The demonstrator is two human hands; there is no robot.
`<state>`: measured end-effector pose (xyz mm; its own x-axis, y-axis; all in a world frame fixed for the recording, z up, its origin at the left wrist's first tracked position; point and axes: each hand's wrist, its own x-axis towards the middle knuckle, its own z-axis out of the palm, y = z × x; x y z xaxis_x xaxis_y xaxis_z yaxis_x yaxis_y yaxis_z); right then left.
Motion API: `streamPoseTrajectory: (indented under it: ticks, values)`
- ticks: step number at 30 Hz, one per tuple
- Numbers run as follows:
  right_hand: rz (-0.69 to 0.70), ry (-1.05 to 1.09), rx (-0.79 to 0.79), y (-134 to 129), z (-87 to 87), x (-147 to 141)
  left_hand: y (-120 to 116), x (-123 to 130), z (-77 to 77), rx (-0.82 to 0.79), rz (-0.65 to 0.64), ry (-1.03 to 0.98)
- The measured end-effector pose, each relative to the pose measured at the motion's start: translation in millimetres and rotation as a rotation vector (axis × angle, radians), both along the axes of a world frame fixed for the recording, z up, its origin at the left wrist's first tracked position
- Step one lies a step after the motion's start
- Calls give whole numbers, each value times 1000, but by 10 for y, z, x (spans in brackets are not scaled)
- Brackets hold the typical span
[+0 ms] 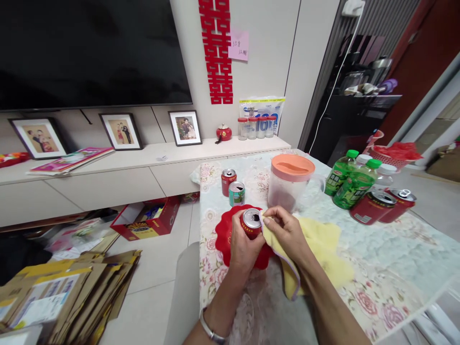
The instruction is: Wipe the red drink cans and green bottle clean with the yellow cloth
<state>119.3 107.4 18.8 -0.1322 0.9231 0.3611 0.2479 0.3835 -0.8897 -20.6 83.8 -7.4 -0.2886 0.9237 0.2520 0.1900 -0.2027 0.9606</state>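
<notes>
My left hand (pixel 243 247) is wrapped round an opened red drink can (pixel 251 223), held upright above a red scalloped plate (pixel 224 230). Pinched in my right hand (pixel 285 232) is the edge of a yellow cloth (pixel 316 244) with a purple border; that edge touches the can's side near its rim. The rest of the cloth trails down and to the right over the table. Just beyond the plate stand a teal can (pixel 236 194) and another red can (pixel 228 182), both opened.
A clear pitcher (pixel 287 189) with an orange lid stands behind my hands. To the right are green bottles (pixel 355 184), two larger red cans (pixel 372 207) and a pink basket (pixel 391 155). Flattened cardboard (pixel 86 292) and a red box (pixel 147 220) lie on the floor at left.
</notes>
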Motion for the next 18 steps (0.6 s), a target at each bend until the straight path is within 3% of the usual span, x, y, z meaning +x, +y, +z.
streamPoseTrajectory:
  ticks: [8, 18]
  values:
    - [-53, 84, -79, 66, -89, -61, -29, 24, -45, -56, -16, -56]
    - [-60, 14, -15, 79, -159, -45, -64, -54, -37, 8, -138, -207]
